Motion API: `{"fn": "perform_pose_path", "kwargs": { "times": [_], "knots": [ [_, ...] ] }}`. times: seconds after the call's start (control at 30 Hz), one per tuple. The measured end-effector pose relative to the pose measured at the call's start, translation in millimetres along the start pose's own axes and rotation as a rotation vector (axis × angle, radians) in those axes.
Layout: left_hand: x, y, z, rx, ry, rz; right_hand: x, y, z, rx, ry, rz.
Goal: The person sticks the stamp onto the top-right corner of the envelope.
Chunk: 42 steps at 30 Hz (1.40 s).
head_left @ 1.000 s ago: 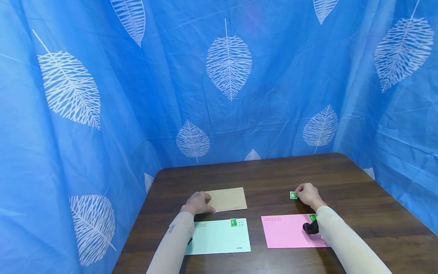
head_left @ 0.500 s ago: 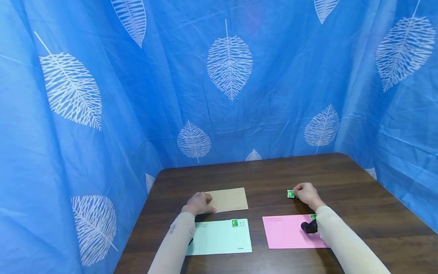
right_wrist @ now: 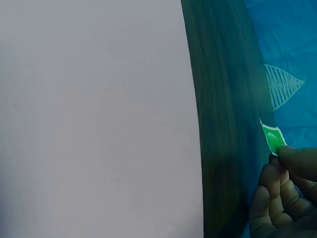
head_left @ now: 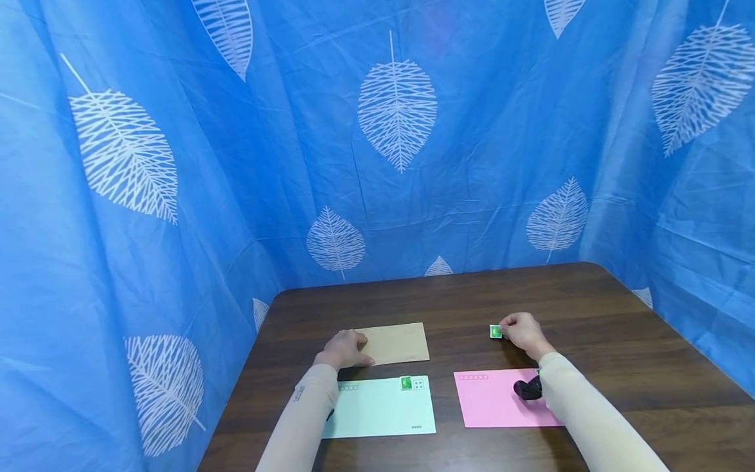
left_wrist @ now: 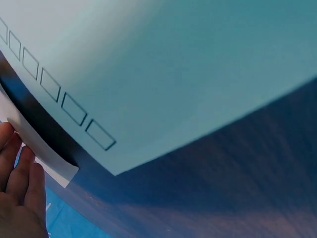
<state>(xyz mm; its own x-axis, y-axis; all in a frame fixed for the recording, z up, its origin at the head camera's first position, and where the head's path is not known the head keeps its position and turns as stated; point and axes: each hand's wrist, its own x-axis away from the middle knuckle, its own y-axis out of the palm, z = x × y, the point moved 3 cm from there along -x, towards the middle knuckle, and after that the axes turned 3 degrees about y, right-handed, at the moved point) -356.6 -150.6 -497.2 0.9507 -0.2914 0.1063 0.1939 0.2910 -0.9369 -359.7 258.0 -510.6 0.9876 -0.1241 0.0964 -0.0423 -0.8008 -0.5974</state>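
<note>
My right hand (head_left: 526,333) pinches a small green postage stamp (head_left: 496,332) between thumb and fingertips, above the right part of the table. In the right wrist view the stamp (right_wrist: 274,140) has a white perforated edge and sticks out past the thumb. At the back left my left hand (head_left: 345,349) grips the left end of a beige envelope (head_left: 398,344), covering that end. The left wrist view shows its fingers (left_wrist: 33,186) at the edge of the envelope (left_wrist: 44,156), which bows up a little.
A mint-green envelope (head_left: 383,410) with a green stamp (head_left: 406,383) at its upper right lies in front of the left hand. A pink envelope (head_left: 489,403) lies below the right forearm, partly hidden by the sleeve and a black wrist mount (head_left: 527,389). Blue leaf-print curtains (head_left: 472,144) surround the dark wooden table (head_left: 460,301).
My right hand has moved slightly left and away from me, carrying the stamp toward the beige envelope. The left hand stays at that envelope's left end.
</note>
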Motion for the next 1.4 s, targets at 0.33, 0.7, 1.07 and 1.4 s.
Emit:
{"fn": "perform_pose_path", "kwargs": {
  "times": [0.33, 0.7, 1.07, 1.4],
  "knots": [
    [-2.0, 1.3, -2.4, 0.013, -0.025, -0.012, -6.5, 14.4, -7.1, -0.044, -0.009, -0.037],
    [-4.0, 1.8, -3.0, 0.034, -0.044, -0.012, -9.8, 27.2, -15.3, -0.061, -0.016, -0.053],
    [-2.4, 2.6, -1.1, 0.039, -0.003, -0.008, -12.6, 36.4, -23.1, -0.077, -0.022, -0.067],
    [0.5, 5.1, -0.1, 0.019, -0.006, 0.002, -13.3, 47.6, -26.9, -0.098, -0.036, -0.047]
  ]
}}
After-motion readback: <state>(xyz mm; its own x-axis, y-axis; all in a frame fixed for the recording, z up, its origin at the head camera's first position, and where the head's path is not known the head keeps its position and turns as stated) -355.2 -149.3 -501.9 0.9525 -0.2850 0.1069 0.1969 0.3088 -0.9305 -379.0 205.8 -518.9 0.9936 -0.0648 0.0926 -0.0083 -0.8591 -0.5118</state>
